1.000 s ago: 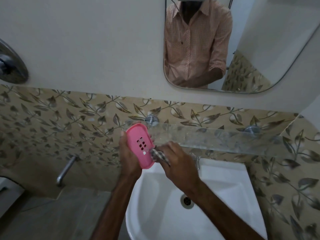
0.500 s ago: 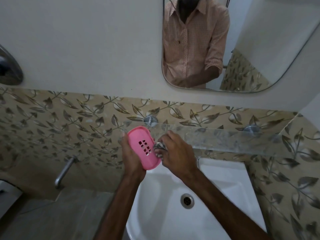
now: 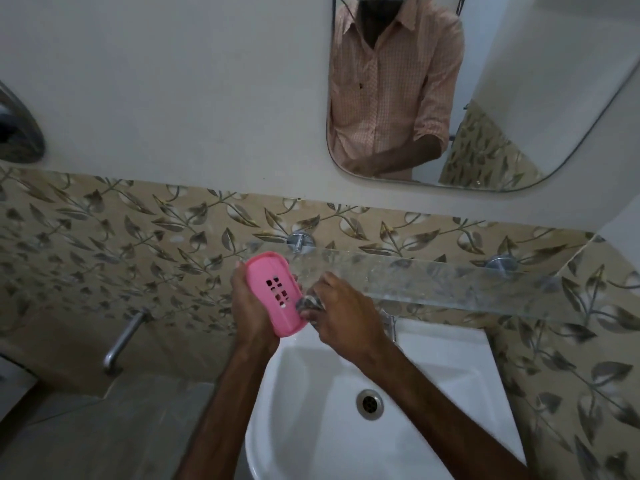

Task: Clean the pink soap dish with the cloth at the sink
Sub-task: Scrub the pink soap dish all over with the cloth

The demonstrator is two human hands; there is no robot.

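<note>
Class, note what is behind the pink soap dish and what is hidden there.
The left hand holds the pink soap dish from behind, with leaf-patterned tiles beyond. The dish covers the palm and its own far face.

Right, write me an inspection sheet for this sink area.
Surface: white sink, drain in view.
Job's things: pink soap dish held tilted above the sink's back edge, perforated face to camera; cloth bunched against its right edge.
Clutter: nothing seen.
Hands: left hand grips the dish; right hand grips the cloth.
Cables: nothing seen at the sink.
Surroundings: glass shelf, mirror, leaf-patterned tiles, wall tap.
</note>
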